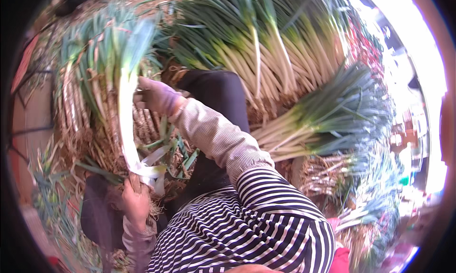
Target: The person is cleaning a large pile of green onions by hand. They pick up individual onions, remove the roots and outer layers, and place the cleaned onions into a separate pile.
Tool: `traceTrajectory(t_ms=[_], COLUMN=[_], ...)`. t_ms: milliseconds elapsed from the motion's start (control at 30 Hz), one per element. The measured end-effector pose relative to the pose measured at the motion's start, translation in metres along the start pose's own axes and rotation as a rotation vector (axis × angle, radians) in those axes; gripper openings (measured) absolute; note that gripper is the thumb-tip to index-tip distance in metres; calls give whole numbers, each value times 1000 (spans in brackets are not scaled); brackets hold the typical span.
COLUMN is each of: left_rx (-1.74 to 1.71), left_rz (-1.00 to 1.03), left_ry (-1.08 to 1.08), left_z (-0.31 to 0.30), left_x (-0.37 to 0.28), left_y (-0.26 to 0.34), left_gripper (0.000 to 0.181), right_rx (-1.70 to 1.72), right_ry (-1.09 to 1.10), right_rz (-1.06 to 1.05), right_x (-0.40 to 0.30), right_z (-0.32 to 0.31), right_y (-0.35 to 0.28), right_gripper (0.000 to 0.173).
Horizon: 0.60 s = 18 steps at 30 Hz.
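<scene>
A long Welsh onion [127,123] stands nearly upright before me, its white shank bare and its green leaves [137,47] at the top. My left hand [136,203] is closed around its root end, where fine roots hang below the fingers. Strips of pale outer skin [155,171] curl away from the shank just above that hand. My right hand [156,95], in a thin purplish glove, is beside the upper shank with bent fingers. Blur hides whether those fingers hold anything. Behind the onion, untrimmed Welsh onions [74,98] with soil and dry skins lean in a bunch.
A large pile of cleaned Welsh onions [281,55] lies beyond my dark-trousered knee [217,91]. Another bundle [313,120] lies to the right, above unpeeled onions [324,173]. Leaf scraps [183,155] litter the ground between my legs. A brown board [32,112] stands at the left.
</scene>
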State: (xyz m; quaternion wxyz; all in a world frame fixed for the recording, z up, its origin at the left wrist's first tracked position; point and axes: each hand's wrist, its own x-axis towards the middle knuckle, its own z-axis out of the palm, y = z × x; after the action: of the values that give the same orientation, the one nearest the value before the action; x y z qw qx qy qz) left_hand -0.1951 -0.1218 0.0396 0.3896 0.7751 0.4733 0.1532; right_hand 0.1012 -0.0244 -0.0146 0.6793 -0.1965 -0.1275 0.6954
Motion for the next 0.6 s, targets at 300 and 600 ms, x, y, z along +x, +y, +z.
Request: traceTrajectory(t_ms=[300, 600], left_rx=[-383, -137], left_rz=[101, 110], left_ry=[-99, -97], left_z=[26, 27], left_x=[2, 14], left_y=[10, 14], left_gripper=[50, 35], right_rx=[14, -23], right_ry=[115, -38], right_rz=[17, -115], right_x=[8, 14], right_z=[-8, 21], right_y=[-6, -42], right_gripper=[40, 39])
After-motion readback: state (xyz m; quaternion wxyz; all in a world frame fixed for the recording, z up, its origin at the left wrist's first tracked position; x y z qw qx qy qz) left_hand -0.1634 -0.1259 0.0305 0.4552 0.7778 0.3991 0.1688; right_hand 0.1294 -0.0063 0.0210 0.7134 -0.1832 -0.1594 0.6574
